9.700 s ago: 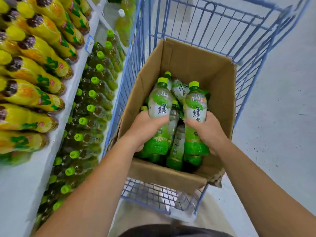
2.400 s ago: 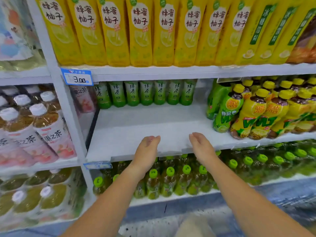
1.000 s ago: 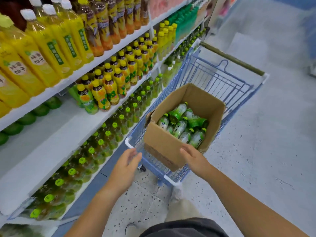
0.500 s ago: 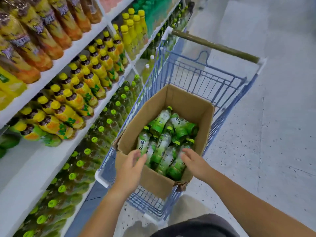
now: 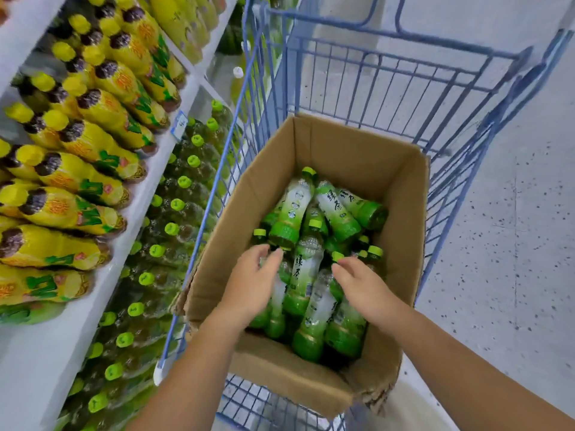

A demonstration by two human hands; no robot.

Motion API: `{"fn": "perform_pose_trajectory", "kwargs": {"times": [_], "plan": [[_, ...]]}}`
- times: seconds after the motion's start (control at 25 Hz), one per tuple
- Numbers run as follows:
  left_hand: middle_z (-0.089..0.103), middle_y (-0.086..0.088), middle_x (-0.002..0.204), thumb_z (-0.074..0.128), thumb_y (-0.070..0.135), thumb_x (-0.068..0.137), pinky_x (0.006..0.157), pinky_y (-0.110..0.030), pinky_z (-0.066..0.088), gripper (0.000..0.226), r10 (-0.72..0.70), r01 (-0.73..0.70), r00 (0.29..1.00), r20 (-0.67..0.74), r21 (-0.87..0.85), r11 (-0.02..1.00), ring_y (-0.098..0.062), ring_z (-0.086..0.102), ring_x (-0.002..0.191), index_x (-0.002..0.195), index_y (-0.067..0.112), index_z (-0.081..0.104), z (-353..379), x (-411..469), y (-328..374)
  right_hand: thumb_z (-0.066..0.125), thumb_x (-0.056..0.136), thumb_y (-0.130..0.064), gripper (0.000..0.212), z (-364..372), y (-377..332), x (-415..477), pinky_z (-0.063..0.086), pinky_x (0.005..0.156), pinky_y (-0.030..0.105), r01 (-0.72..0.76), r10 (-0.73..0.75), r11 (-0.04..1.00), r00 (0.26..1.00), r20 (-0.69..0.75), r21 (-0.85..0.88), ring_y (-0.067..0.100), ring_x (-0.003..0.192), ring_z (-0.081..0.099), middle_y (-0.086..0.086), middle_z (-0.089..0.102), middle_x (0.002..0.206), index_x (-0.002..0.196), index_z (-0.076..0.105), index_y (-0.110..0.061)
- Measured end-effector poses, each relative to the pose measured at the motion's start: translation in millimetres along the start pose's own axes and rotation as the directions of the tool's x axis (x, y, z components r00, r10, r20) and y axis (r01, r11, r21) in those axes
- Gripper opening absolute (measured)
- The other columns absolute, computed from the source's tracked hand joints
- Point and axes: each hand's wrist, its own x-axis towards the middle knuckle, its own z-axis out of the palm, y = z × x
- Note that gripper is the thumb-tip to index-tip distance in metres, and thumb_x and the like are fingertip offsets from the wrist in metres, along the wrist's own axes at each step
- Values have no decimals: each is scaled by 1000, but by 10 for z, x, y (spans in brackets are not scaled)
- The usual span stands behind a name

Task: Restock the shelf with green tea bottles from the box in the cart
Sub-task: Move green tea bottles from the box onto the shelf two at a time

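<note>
- Hovering loosely spread over the pile, the fingers (image 5: 270,259) of the left hand (image 5: 249,287) are gripping nothing; whether they are touching a bottle I cannot tell
- The right hand (image 5: 365,289) is hanging beside it inside the box, fingertips (image 5: 339,269) relaxed and slightly curled, also holding nothing
- The green tea bottles (image 5: 306,269) are lying jumbled in the box (image 5: 357,160), some flat, some leaning, caps pointing different ways
- Each is looking full, so probably weighty for its size; the label wrap is likely feeling slick and the thin plastic giving under a squeeze, so wrapping round the waist or just under the cap is seeming the surest hold
- The box is sitting in the blue wire cart (image 5: 389,85); left of the box the shelf (image 5: 102,275) is carrying yellow bottles (image 5: 93,169)
</note>
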Motion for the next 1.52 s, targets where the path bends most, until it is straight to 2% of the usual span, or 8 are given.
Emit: {"fn": "perform_pose_trajectory", "kwargs": {"times": [0.24, 0.56, 0.72, 0.88, 1.08, 1.28, 1.44, 1.52], "plan": [[52, -2, 145, 46, 63, 92, 100, -34, 38, 73, 116, -120, 993, 32, 217, 969, -20, 50, 128, 148, 16, 43, 102, 1027, 19, 43, 104, -48, 52, 241, -25, 572, 39, 84, 27, 42, -53, 996, 990, -132, -81, 7, 100, 58, -4, 53, 145, 150, 40, -25], [65, -13, 119, 47, 48, 100, 78, -32, 38, 53, 117, -149, 988, 103, 406, 902, -31, 59, 108, 131, 5, 53, 349, 1824, 244, 59, 92, -43, 48, 347, -145, 1074, 50, 76, 36, -24, -68, 940, 964, -256, -340, 21, 88, 59, 5, 64, 114, 131, 49, -16], [61, -1, 86, 70, 47, 87, 67, -28, 39, 35, 72, -139, 985, 158, 467, 873, -27, 62, 88, 83, 14, 58, 396, 1960, 356, 62, 78, -64, 65, 370, -210, 1127, 50, 88, 40, -144, 79, 901, 982, -172, -410, 24, 94, 62, -4, 61, 95, 124, 46, -21], [59, -2, 87, 80, 45, 74, 52, -27, 42, 42, -62, -26, 976, 210, 392, 920, -19, 60, 73, 81, 16, 50, 296, 2011, 419, 67, 56, -87, 91, 390, -222, 1213, 50, 93, 45, -220, 184, 840, 976, -120, -496, 27, 106, 61, -4, 59, 106, 116, 43, -23], [71, -9, 90, 83, 40, 69, 69, -41, 61, 42, -68, 26, 978, 196, 209, 977, -27, 70, 78, 92, 9, 67, 231, 1800, 344, 86, 50, -69, 82, 327, -134, 1278, 54, 86, 39, -198, 173, 946, 978, -119, -257, 18, 97, 63, -11, 65, 101, 111, 50, -29], [46, 11, 44, 67, 47, 48, 44, -22, 34, 34, 6, -14, 997, 71, 114, 993, -13, 43, 38, 57, 17, 54, 99, 1420, 274, 91, 41, -59, 96, 260, -38, 1231, 50, 92, 32, -48, 43, 998, 993, -111, -51, 9, 104, 63, -24, 65, 108, 126, 52, -40], [62, 8, 79, 78, 43, 52, 47, -24, 45, 53, -69, 69, 996, 49, 10, 998, -7, 60, 64, 92, 27, 48, 1, 1093, 222, 96, 47, -37, 79, 301, -48, 1115, 54, 82, 19, 115, -106, 988, 990, -93, 101, -7, 90, 68, -31, 71, 99, 113, 56, -55], [69, 7, 89, 79, 44, 49, 63, -36, 59, 60, -59, 61, 997, 43, -25, 998, -11, 68, 77, 100, 35, 50, -51, 883, 186, 96, 50, -26, 82, 307, -62, 1010, 58, 87, 34, 173, -161, 969, 983, -84, 174, 5, 92, 72, -17, 75, 104, 121, 58, -41]]}}
